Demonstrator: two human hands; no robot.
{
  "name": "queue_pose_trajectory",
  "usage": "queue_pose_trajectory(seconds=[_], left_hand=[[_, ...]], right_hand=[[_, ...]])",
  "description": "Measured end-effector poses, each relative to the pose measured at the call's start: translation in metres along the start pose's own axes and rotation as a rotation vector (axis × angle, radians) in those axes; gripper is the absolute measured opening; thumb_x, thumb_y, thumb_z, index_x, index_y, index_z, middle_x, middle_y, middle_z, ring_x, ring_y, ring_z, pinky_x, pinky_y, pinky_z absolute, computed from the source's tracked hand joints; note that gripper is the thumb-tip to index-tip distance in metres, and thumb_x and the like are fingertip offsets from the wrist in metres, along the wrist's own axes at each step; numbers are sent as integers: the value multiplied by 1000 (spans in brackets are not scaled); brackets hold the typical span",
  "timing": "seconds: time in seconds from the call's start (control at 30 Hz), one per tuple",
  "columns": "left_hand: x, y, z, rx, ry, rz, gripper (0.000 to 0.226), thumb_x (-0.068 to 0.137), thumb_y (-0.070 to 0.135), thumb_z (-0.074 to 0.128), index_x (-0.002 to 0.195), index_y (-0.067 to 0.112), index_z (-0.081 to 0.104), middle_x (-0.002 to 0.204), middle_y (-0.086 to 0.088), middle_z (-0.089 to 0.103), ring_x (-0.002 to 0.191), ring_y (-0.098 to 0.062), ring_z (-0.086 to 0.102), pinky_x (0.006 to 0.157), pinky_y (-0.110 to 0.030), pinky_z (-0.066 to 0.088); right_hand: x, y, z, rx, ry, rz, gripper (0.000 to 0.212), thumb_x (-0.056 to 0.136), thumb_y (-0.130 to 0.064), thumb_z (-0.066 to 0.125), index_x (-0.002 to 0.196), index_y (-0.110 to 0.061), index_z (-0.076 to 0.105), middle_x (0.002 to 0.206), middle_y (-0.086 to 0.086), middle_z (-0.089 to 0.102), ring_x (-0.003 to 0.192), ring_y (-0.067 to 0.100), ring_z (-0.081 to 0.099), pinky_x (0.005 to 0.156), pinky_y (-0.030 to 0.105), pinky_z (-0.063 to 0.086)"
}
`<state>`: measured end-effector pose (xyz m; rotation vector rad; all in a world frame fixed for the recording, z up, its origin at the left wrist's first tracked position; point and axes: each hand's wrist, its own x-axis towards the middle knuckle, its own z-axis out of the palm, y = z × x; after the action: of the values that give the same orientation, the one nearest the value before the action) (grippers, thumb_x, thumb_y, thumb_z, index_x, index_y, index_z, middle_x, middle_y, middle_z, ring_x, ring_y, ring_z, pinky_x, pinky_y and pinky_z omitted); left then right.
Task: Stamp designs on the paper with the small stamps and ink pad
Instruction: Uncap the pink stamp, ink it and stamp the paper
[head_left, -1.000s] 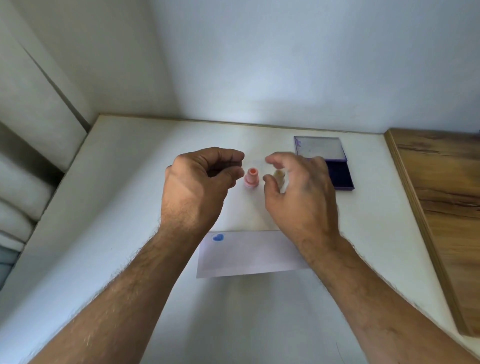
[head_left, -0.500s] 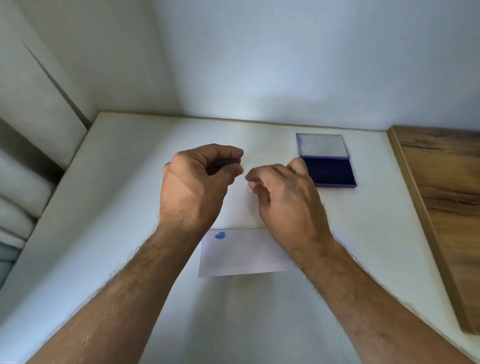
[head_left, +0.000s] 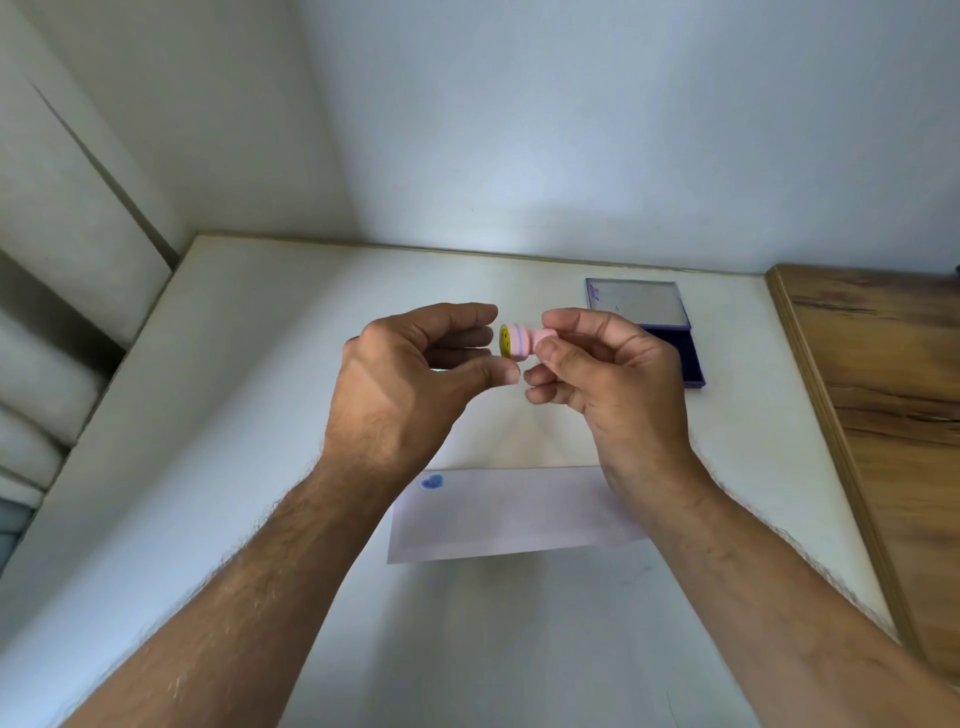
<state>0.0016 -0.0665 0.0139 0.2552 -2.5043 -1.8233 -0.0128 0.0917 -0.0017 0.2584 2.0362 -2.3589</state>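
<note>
My right hand pinches a small pink stamp by its handle and holds it sideways above the table. The stamp's yellow face points left, toward my left hand. That hand's fingers curl close around the stamp's face, thumb just below it; I cannot see whether it holds anything. The white paper lies below both hands and has a blue heart print at its top left corner. The open blue ink pad sits behind my right hand, partly hidden by it.
The white table meets a wall at the back and a ledge on the left. A wooden surface borders the table on the right. The ink pad's lid lies flat behind the pad.
My right hand closed on the pink stamp, lifted it off the table and turned it sideways toward my left hand. The left hand has barely moved.
</note>
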Motion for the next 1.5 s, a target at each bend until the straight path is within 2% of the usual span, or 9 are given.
queue_pose_trajectory(seconds=[0.13,0.37,0.43,0.57,0.7,0.83,0.93,1.2,1.5], left_hand=[[-5,2,5,-6,-41,80,37,72,16,87,106,25,76,90,9,79,82,-2,75,77,-18,58],[-8,3,6,-62,-39,120,32,72,17,87,101,25,77,85,11,79,81,-4,75,63,-13,53],[-7,3,6,-78,-23,121,31,73,20,86,100,28,76,85,11,79,81,-8,75,68,-19,56],[-5,4,5,-135,-45,121,33,70,30,84,101,33,76,91,10,79,86,-19,75,83,-40,60],[-5,4,5,-123,-52,86,35,69,26,86,100,35,75,94,14,78,86,-9,76,82,-29,58],[-5,3,5,-161,-52,86,34,70,19,86,101,31,77,94,7,79,89,-17,76,89,-40,58],[-5,3,3,-159,-57,77,32,71,13,86,97,30,77,92,8,79,86,-14,77,89,-38,58],[-4,5,5,-258,-74,42,30,72,2,82,95,21,77,85,6,80,81,-6,75,76,-17,57],[-2,6,4,-413,-77,72,28,79,-7,73,96,15,75,85,-3,78,84,-20,76,74,-25,58]], right_hand=[[-1,0,-1,41,-45,33,12,86,2,66,92,-8,68,71,7,74,56,23,67,57,33,56],[-4,0,-3,23,-108,-5,21,88,6,62,93,-13,67,78,6,75,61,20,66,59,36,56],[-4,-1,-5,4,-140,-42,26,88,9,60,95,-14,69,83,4,76,66,21,68,61,36,57],[-4,-4,-6,-28,-146,-76,30,86,9,62,95,-17,72,90,6,76,73,23,71,63,35,57],[-4,-5,-6,-44,-131,-89,28,86,7,62,93,-18,73,94,10,76,77,23,73,65,34,58],[-4,-5,-6,-33,-141,-89,29,86,10,61,94,-16,73,94,11,75,82,22,74,69,34,59],[-5,-5,-6,-7,-145,-94,28,85,11,62,92,-13,73,89,8,76,82,22,74,70,33,60],[-6,-7,-5,65,-95,-22,25,86,10,62,87,-12,74,85,7,76,80,23,75,68,30,59],[-6,-16,-3,534,-137,281,17,84,2,56,95,-3,68,84,11,76,76,26,75,62,25,59]])
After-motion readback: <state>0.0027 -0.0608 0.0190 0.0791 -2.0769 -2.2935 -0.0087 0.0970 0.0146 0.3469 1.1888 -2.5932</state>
